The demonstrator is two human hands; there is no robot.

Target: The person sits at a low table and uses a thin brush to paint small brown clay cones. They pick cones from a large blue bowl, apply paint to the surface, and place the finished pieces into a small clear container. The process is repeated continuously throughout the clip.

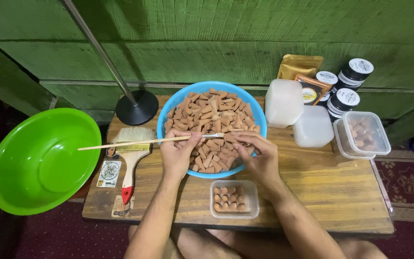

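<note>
- A thin wooden brush (144, 141) lies almost level across the middle of the frame, handle end pointing left, bristle tip right, over the blue bowl (167, 111).
- The left hand (178, 152) pinches its shaft, fingers closed on it.
- The right hand (259, 158) grips a small brown cone (229, 138) at the bristle tip.
- The bowl is smooth plastic, heaped with matte, clay-coloured cones.
- Below it, a clear tub (252, 192) holds cones in upright rows on the rough wooden table (331, 187).

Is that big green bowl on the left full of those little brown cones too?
No, the green bowl is bare inside; the brown cones are heaped in the blue bowl.
</note>
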